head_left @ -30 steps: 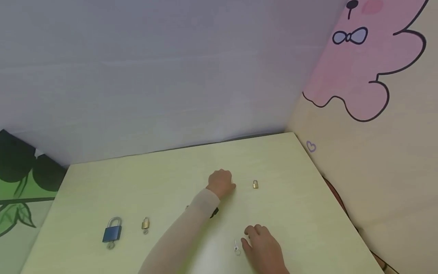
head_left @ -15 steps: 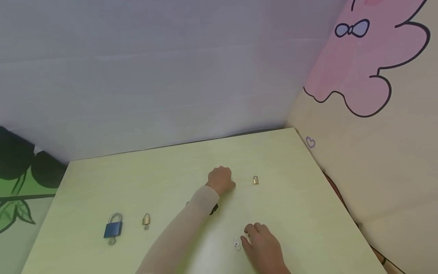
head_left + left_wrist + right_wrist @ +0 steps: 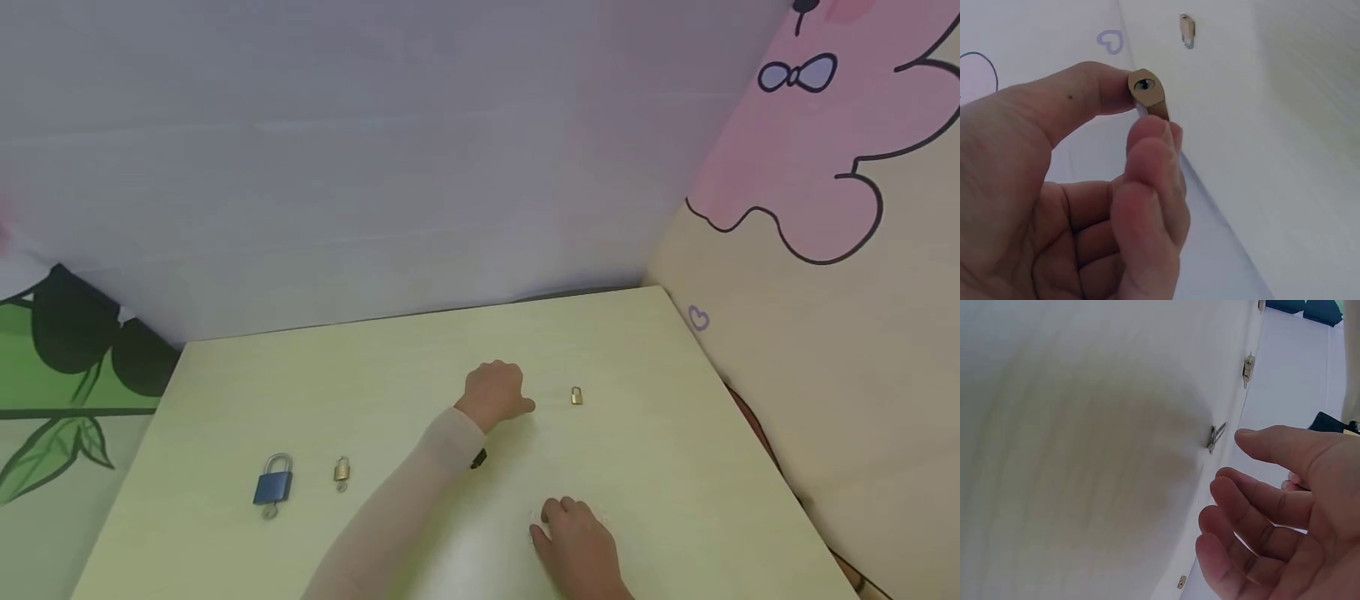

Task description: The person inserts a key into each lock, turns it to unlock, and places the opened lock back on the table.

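Note:
My left hand [image 3: 495,393] reaches over the middle of the table. In the left wrist view its thumb and fingertips pinch a small brass padlock [image 3: 1145,87], keyhole end toward the camera. The head view hides this padlock behind the hand. Nearer the front, my right hand [image 3: 577,546] hovers low over the table with fingers loosely bent and nothing between them. A small key on a ring [image 3: 1214,437] lies just beyond its thumb tip in the right wrist view; in the head view that hand mostly covers it.
Toward the left of the table [image 3: 300,367] lie a blue padlock [image 3: 272,487] and a brass padlock [image 3: 342,470], each with a key in it. A tiny brass padlock [image 3: 577,396] sits right of my left hand. Walls stand behind and to the right.
The head view has shifted a little, moving the padlocks rightward in it. My right hand has come over the key and ring, which showed beside it before. My left thumb sticks out further.

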